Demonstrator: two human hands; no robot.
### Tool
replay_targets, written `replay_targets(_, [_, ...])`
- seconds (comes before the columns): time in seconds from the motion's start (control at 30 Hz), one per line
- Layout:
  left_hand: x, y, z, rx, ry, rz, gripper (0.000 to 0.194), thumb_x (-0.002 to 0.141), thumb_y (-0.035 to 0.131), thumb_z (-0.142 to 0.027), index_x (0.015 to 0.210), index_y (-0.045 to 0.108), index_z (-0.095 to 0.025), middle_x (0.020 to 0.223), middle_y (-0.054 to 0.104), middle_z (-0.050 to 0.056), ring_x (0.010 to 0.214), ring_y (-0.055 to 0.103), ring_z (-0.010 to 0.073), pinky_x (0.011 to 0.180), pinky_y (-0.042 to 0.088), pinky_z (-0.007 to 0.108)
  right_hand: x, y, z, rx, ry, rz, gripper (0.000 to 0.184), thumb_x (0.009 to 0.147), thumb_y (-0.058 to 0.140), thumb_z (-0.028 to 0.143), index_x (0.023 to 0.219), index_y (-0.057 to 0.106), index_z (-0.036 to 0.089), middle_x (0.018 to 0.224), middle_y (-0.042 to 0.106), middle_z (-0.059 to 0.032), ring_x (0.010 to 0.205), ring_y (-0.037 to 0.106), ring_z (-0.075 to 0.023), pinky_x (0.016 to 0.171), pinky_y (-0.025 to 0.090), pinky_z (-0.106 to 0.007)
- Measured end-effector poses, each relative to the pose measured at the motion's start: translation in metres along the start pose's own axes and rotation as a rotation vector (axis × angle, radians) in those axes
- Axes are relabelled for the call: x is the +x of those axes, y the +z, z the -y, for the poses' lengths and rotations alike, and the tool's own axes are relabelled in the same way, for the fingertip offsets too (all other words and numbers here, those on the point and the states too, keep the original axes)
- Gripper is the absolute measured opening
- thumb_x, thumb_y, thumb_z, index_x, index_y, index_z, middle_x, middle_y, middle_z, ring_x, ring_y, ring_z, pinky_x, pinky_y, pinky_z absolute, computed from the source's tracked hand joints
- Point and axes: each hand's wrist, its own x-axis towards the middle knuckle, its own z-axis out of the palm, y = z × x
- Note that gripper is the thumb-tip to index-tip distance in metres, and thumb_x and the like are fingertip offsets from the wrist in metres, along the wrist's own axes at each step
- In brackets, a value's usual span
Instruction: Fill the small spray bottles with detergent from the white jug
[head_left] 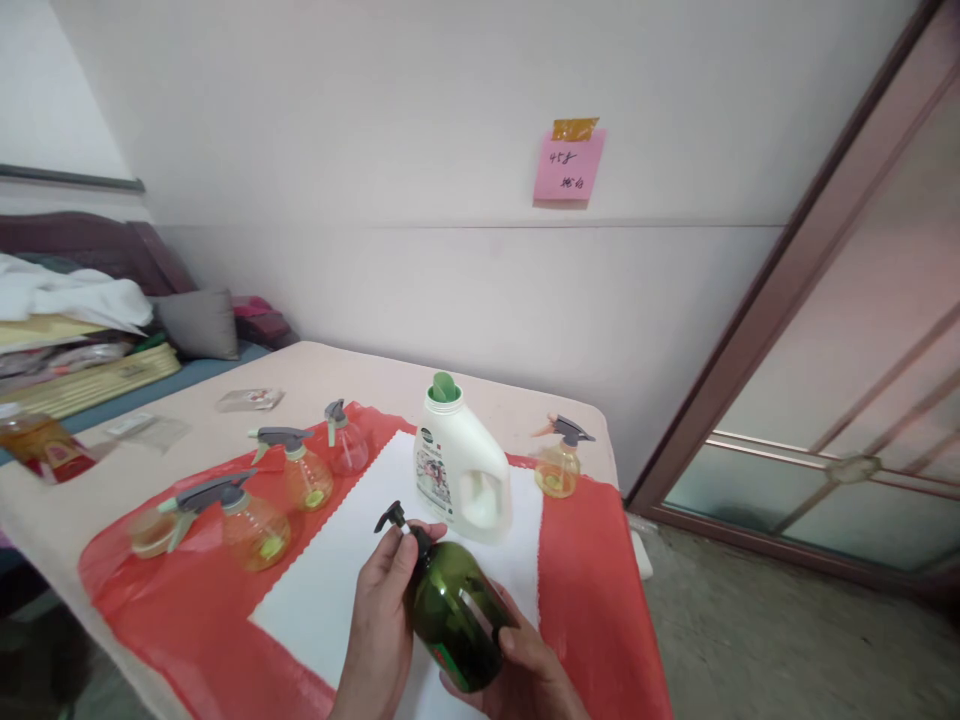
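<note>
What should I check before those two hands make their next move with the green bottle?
1. Left hand gripping at the neck of the green bottle, by the black pump: ok.
2. Right hand supporting the bottle's lower end: ok.
3. Green bottle upright: not ok; it is tilted, pump end up.
4. Black pump screwed tight: cannot tell; the left hand covers part of its collar.
5. White jug standing upright on the white sheet: ok.

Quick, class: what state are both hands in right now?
Left hand: closed, holding the green bottle by the neck, just below the pump.
Right hand: closed, holding the same bottle near its base.
</note>
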Motion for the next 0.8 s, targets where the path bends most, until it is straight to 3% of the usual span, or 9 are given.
replay_targets(0.13, [0.006, -0.004, -0.003, -0.083, 0.041, -0.04, 0.035, 0.073, 0.077, -0.046, 0.091, 0.072, -0.016, 0.098, 0.073, 0.01, 0.088, 0.067, 0.0216, 0.077, 0.053, 0.032, 0.005, -0.003, -0.005, 0.004, -0.16, -0.03, 0.069, 0.045, 0.085, 0.018, 0.108, 0.058, 0.03, 0.123, 0.067, -0.0041, 0.113, 0.062, -0.0307, 0.092, 0.045, -0.046])
replay_targets(0.2, [0.011, -0.008, -0.006, -0.142, 0.076, -0.079, 0.033, 0.074, 0.077, -0.045, 0.09, 0.072, -0.016, 0.097, 0.073, 0.009, 0.092, 0.067, 0.0225, 0.083, 0.053, 0.035, 0.008, -0.008, -0.008, 0.001, -0.183, -0.054, 0.071, 0.042, 0.083, 0.014, 0.107, 0.058, 0.031, 0.117, 0.069, -0.0027, 0.111, 0.062, -0.031, 0.093, 0.044, -0.047])
replay_targets(0.4, [0.027, -0.026, -0.021, -0.239, 0.145, -0.208, 0.027, 0.081, 0.071, -0.044, 0.089, 0.071, -0.018, 0.098, 0.071, 0.007, 0.107, 0.065, 0.0248, 0.093, 0.052, 0.04, 0.009, -0.017, -0.006, 0.071, -0.154, -0.134, 0.056, 0.052, 0.078, 0.022, 0.106, 0.065, 0.029, 0.118, 0.071, -0.0017, 0.112, 0.062, -0.0301, 0.1, 0.041, -0.049])
replay_targets(0.57, [0.044, -0.05, -0.036, -0.348, 0.195, -0.341, 0.024, 0.086, 0.065, -0.044, 0.09, 0.068, -0.02, 0.096, 0.071, 0.006, 0.108, 0.064, 0.02, 0.094, 0.051, 0.034, -0.001, -0.021, 0.011, 0.06, -0.096, -0.202, 0.043, 0.062, 0.077, 0.035, 0.103, 0.071, 0.027, 0.108, 0.075, -0.0044, 0.104, 0.066, -0.0281, 0.084, 0.048, -0.04])
replay_targets(0.67, [0.049, -0.055, -0.038, -0.368, 0.155, -0.357, 0.023, 0.088, 0.062, -0.042, 0.09, 0.068, -0.02, 0.096, 0.071, 0.006, 0.103, 0.066, 0.019, 0.089, 0.053, 0.032, -0.007, -0.002, 0.034, 0.016, -0.172, -0.221, 0.044, 0.064, 0.077, 0.039, 0.106, 0.07, 0.027, 0.114, 0.073, -0.0055, 0.104, 0.066, -0.0294, 0.084, 0.048, -0.042])
replay_targets(0.8, [0.046, -0.047, -0.033, -0.347, 0.084, -0.304, 0.018, 0.088, 0.063, -0.036, 0.087, 0.068, -0.019, 0.089, 0.072, 0.006, 0.094, 0.069, 0.0202, 0.081, 0.057, 0.033, -0.002, 0.046, 0.082, -0.2, -0.438, -0.182, 0.059, 0.069, 0.073, 0.036, 0.126, 0.058, 0.028, 0.131, 0.064, -0.0083, 0.116, 0.059, -0.0314, 0.094, 0.045, -0.047])
